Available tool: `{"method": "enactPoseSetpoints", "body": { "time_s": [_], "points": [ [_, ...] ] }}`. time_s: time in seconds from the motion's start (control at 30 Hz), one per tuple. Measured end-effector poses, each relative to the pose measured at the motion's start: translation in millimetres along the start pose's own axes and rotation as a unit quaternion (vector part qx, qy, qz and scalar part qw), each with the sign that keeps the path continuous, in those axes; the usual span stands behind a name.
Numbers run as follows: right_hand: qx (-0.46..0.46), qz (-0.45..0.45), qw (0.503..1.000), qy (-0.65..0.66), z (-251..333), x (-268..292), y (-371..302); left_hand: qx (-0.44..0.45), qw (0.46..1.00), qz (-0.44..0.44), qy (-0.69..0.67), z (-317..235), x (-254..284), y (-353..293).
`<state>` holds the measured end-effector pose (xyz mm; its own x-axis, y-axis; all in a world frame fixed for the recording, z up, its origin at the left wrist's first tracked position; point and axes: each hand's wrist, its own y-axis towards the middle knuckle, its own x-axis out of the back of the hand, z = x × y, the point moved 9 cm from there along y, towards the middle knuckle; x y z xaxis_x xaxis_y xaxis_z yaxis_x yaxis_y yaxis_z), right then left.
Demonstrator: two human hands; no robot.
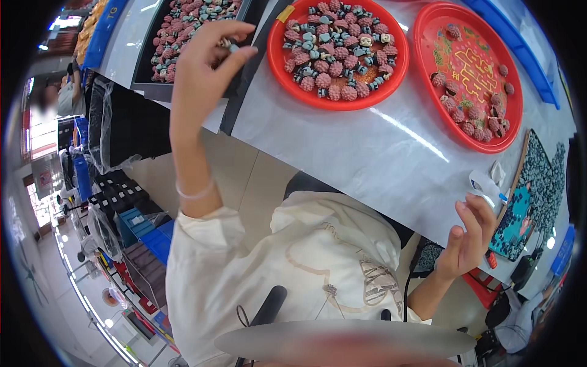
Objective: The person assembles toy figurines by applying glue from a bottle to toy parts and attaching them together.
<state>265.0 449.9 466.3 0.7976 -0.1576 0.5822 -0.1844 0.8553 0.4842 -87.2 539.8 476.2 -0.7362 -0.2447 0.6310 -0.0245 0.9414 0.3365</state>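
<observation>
My left hand [205,76] is raised over the near right corner of a black tray [142,58] piled with small pink, pale blue and black figures. Between its curled fingers is one small figure [228,44], showing pale blue, white and black, partly covered by the fingers. Right of it, a red round plate [278,67] carries many similar figures with knobbly pink tops. My right hand [468,238] hovers near the table's front edge, fingers half bent and apart from the thumb, nothing visible in it. White crumpled paper [483,185] lies just beyond its fingertips.
A second red plate [431,49] with a yellow pattern holds several pink-topped pieces. On the right lies a teal-and-black speckled mat [531,183]. A blue rail [520,43] runs behind the plates. Black and blue bins [131,223] stand at the lower left.
</observation>
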Motion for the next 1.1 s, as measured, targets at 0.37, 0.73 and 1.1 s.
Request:
{"method": "enactPoseSetpoints", "body": {
  "time_s": [0.37,0.73,1.1],
  "points": [
    [-0.068,-0.002,0.997,0.028,-11.3,2.0,-3.4,-0.118,0.991,0.044,0.042,-48.3,-27.4,18.4],
    [-0.067,-0.007,0.997,0.046,-16.9,20.9,-13.5,-0.198,0.921,0.187,0.279,-77.7,-131.7,18.9],
    [-0.074,-0.034,0.996,0.028,-25.5,50.0,-20.8,-0.44,0.852,0.241,0.147,-162.5,-222.6,24.7]
  ]
}}
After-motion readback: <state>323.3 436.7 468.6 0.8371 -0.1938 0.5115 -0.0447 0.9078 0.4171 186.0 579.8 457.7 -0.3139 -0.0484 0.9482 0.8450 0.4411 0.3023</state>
